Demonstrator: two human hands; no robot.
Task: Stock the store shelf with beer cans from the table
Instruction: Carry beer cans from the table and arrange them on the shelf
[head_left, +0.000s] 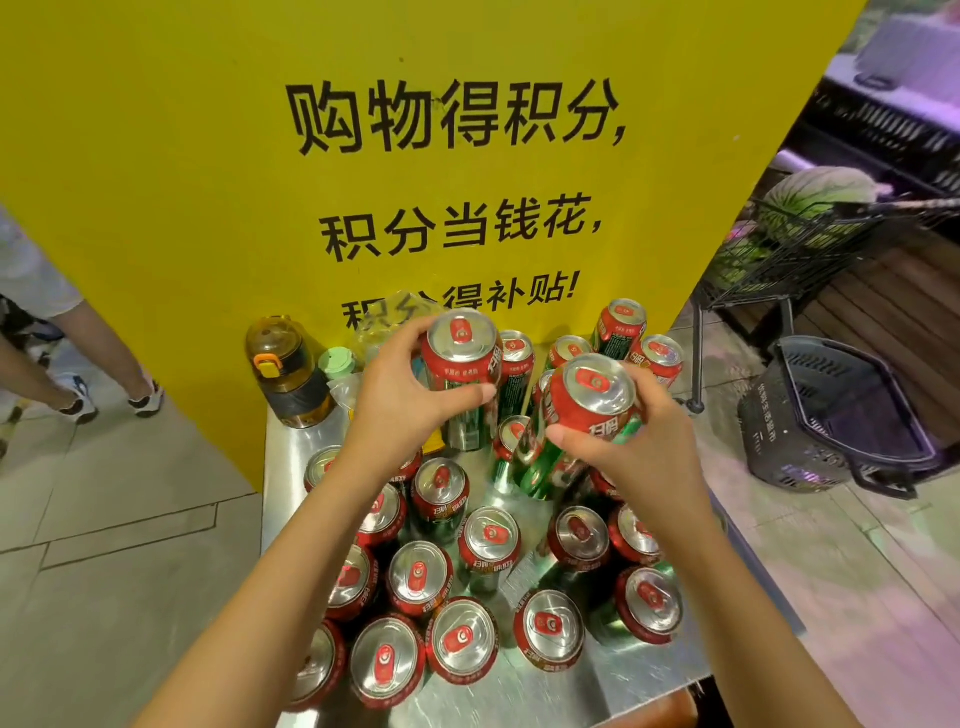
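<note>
Far out to the left of the left hand, a passer-by's legs (78, 358) are showing on the tiled floor. Closer in, just left of that hand, an amber drink bottle (288, 371) with an orange latch is standing at the back corner of the metal table (524, 691), with a small green-lidded cup (337, 361) beside it.

The left hand (402, 392) is gripping a beer can (462, 374) around its red upper band, thumb across the front and fingers curling behind, holding it upright above the table. Behind both hands a yellow sign (208, 156) with black characters is filling the background.

Just right of that can, the right hand (636, 441) is grasping a second beer can (582, 415), thumb pressing the red band, the can tilting with its top toward the camera. The two held cans are sitting near each other, not touching.

Below and around both wrists, the table's remaining cans (457, 639) are standing upright in a loose cluster; more are standing beyond the right hand by the sign.

Well to the right of the right hand, a dark shopping basket (831, 415) is resting on the floor, and a wire cart (789, 244) is carrying a watermelon (818, 195).
</note>
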